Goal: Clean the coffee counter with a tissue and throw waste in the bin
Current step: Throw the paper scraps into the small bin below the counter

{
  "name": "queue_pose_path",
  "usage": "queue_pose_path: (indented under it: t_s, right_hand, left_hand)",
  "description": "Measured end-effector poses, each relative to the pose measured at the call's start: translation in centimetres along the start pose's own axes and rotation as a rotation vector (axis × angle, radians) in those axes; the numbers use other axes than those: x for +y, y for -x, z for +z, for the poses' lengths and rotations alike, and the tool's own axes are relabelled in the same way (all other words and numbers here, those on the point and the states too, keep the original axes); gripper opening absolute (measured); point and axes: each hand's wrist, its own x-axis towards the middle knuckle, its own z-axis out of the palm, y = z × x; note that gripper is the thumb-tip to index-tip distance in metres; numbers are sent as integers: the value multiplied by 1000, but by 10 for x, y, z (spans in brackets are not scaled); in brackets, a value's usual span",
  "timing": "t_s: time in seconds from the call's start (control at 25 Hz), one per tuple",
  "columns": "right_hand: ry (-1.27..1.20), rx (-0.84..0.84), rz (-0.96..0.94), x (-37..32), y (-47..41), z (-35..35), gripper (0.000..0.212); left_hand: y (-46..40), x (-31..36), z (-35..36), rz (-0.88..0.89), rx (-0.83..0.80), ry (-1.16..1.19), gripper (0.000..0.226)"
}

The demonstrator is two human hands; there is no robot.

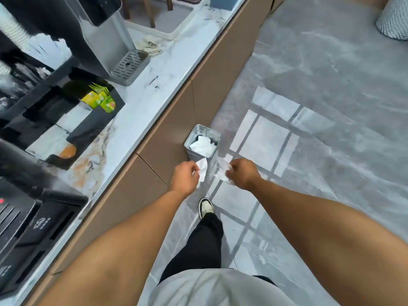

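Note:
A small square metal bin (194, 134) stands on the floor against the brown counter front, with crumpled white tissues inside. My left hand (184, 175) grips a white tissue (202, 167) just in front of the bin's near edge. My right hand (242, 173) holds another crumpled white tissue (223, 171) beside the bin's right corner. Both arms stretch forward and down over the floor. The marble coffee counter (141, 102) runs along the left, with brown stains (82, 167) and dark specks (157, 86) on it.
On the counter stand a silver coffee machine (103, 38) with a drip tray (130, 67), a black organiser (66, 115) holding green tea packets (100, 100), and a black machine (28, 221) at the near left. My foot (206, 207) rests on the grey tiled floor.

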Motion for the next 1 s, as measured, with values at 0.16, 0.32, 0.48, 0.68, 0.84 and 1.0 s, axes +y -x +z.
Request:
queue_pose_path:
  t_s: [0.16, 0.32, 0.48, 0.68, 0.84, 1.0]
  right_hand:
    - [20, -11, 74, -6, -74, -22, 29]
    - [43, -2, 79, -30, -133, -44, 32]
    - [34, -34, 67, -53, -187, -54, 31]
    - [84, -120, 17, -63, -251, -61, 28]
    - [146, -252, -42, -67, -310, -66, 21]
    - [217, -390, -118, -66, -369, -73, 23]
  left_hand:
    - [-80, 3, 9, -98, -69, 65, 13]
    - [-139, 6, -3, -164, -114, 81, 13]
    - [-189, 8, -12, -222, -106, 132, 11]
    - [-232, 10, -14, -324, -106, 203, 10]
    - [-267, 14, -8, -485, -31, 255, 13]
    - [-307, 27, 13, -786, 154, 472, 14]
